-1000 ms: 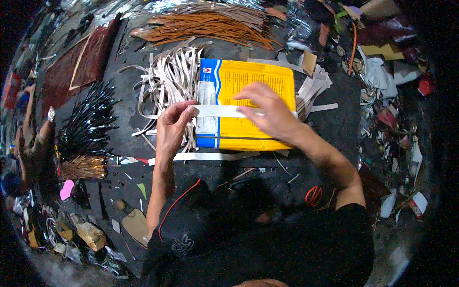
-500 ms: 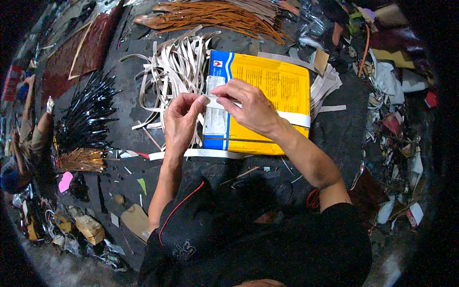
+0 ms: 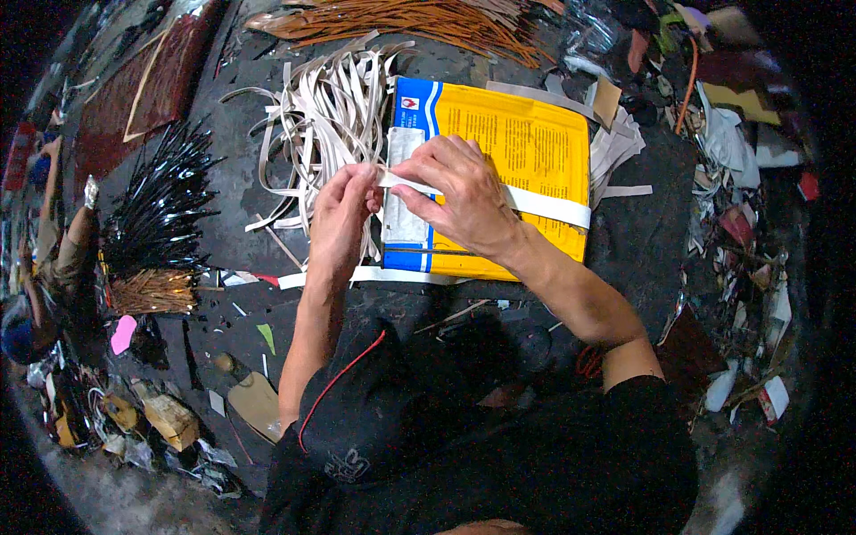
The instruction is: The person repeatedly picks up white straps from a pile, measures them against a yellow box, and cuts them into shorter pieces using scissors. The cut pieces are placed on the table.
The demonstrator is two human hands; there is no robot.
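A flat yellow-and-blue rectangular container (image 3: 526,134) lies in the middle, with a pale rectangular patch (image 3: 407,209) on its blue band. Across it runs a white strip (image 3: 548,206). My left hand (image 3: 341,209) pinches the strip's left end just beyond the blue edge. Over the container, my right hand (image 3: 464,192) grips the same strip between thumb and fingers, close to the left fingertips. Behind my left hand is a loose heap of cream strips (image 3: 334,116). Another white strip (image 3: 410,275) lies along the container's near edge.
Brown strips (image 3: 401,22) lie at the far side, and black shiny strips (image 3: 165,205) at the left. More pale strips (image 3: 620,147) stick out beyond the container's right side. Scraps (image 3: 727,143) litter the right. Another person's arm (image 3: 80,232) shows at far left.
My left fingers have turned and closed further around the strip's end. The strip between my hands now slants and looks twisted. The whole view has shifted slightly.
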